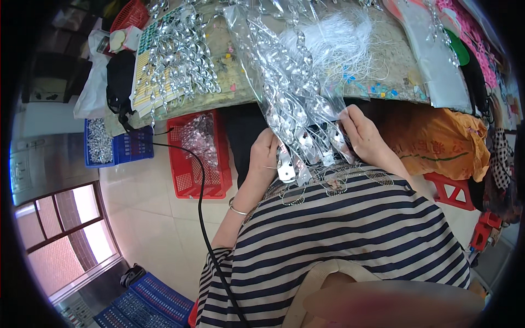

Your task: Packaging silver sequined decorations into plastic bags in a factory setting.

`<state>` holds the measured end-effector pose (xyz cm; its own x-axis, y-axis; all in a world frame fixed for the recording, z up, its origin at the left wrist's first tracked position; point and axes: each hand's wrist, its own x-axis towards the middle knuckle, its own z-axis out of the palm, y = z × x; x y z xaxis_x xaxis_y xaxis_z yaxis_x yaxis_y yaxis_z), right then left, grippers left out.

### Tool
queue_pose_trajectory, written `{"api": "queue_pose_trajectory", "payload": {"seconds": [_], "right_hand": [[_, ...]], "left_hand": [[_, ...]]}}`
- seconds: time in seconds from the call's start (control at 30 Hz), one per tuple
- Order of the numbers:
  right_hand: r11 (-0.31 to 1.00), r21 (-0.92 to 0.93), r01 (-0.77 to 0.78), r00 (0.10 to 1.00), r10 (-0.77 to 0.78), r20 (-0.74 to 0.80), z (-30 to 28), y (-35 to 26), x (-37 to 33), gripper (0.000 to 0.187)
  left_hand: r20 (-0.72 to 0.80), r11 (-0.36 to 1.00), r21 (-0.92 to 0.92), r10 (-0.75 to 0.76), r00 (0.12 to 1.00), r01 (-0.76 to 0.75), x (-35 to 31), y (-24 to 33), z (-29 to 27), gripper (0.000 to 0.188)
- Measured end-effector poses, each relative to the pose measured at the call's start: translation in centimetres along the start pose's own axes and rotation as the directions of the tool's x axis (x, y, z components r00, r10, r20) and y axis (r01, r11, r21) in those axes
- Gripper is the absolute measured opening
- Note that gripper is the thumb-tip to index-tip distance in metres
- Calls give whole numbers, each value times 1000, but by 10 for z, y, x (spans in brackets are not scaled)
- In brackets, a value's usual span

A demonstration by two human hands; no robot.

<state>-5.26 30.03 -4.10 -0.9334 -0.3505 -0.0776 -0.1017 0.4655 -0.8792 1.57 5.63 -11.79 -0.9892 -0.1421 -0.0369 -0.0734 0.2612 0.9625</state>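
A long clear plastic bag reaches from the table down to my lap, filled with shiny silver twisted strands. The ends of several strands stick out at the bag's near end, by my waist. My left hand is closed on the bag's left edge near that end. On the opposite edge, my right hand pinches the plastic between thumb and fingers. Beyond the bag, to its right, lies a loose heap of thin white and clear threads on the table.
More silver twisted strands lie on the table at left. Below are a red basket with wrapped silver pieces and a blue bin. An orange sack stands at right. A black cable hangs beside my left arm.
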Motion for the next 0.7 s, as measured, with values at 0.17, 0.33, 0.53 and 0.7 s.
{"api": "queue_pose_trajectory", "payload": {"seconds": [0.17,0.33,0.53,0.7], "right_hand": [[991,-7,134,991,-134,-16,-6,1,-3,19],[862,354,-362,931,314,188,-4,-11,-2,13],[957,273,-94,990,59,132,0,-8,-3,15],[948,17,319,945,-320,75,-7,7,19,26]], "left_hand": [[-29,987,139,84,996,-79,-4,39,2,17],[-2,998,30,-56,998,56,0,24,12,21],[145,994,99,-60,988,46,3,40,15,28],[73,989,-136,-42,996,52,14,76,20,26]]}}
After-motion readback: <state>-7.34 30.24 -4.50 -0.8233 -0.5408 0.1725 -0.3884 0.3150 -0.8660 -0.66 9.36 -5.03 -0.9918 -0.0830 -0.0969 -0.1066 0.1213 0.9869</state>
